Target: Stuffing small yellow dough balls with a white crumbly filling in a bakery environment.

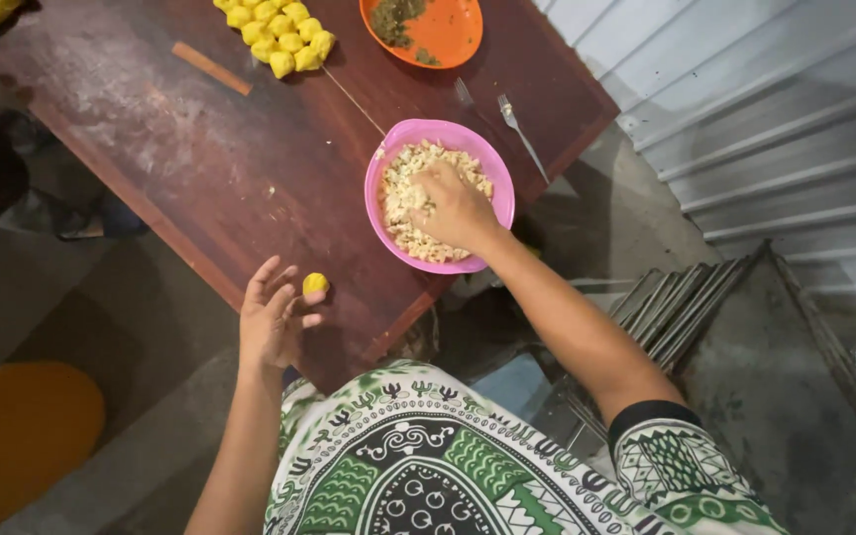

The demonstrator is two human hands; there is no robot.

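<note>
No packages, labels, signs or screens are visible in this view.

- Just one view, head-mounted, looking almost straight down from above.
- Pretty close in: dark wooden table (230, 168) fills the upper left, wearer's patterned shirt (428, 466) along the bottom edge.
- Corrugated metal wall (765, 109) at upper right.
</note>
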